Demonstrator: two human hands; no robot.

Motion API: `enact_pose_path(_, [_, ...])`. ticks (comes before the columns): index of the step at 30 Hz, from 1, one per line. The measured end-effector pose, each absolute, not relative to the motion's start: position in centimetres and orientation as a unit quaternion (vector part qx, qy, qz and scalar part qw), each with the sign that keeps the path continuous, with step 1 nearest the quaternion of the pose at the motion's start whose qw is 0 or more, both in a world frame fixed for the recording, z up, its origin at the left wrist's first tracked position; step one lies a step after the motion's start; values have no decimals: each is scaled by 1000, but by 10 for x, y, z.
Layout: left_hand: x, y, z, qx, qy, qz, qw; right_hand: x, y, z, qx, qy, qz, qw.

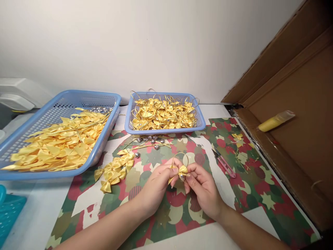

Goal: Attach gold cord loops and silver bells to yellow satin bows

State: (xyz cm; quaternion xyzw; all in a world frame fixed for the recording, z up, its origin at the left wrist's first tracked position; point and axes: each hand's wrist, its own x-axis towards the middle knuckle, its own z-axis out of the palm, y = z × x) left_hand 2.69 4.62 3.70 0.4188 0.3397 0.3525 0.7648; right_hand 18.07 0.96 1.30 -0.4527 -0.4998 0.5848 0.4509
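Observation:
Between my two hands, above the patterned sheet, is a yellow ribbon bow (183,169) with a silver bell (181,177) at its middle and a gold cord loop (185,155) standing up from it. My left hand (164,176) pinches the bow's left side between thumb and fingers. On the other side, my right hand (202,182) grips its right edge near the bell. To the left of my hands lies a small pile of loose yellow bows (116,170). Beyond them are several silver bells (153,138) and gold cords (145,146).
A large blue basket (90,158) at left holds many bows, cords and bells. The smaller blue basket (166,131) at the back holds bows with cord loops. Pink-handled thread snips (225,165) lie at right, beside a cardboard wall (293,80) with a yellow tube (275,121).

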Motion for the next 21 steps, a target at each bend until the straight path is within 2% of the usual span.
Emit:
enact_pose_path(7, [29, 45, 37, 290, 266, 336, 856, 183, 11, 12, -440, -498, 600, 446])
enact_pose_path(21, [29, 44, 38, 271, 273, 323, 865, 185, 14, 5, -438, -530, 550, 475])
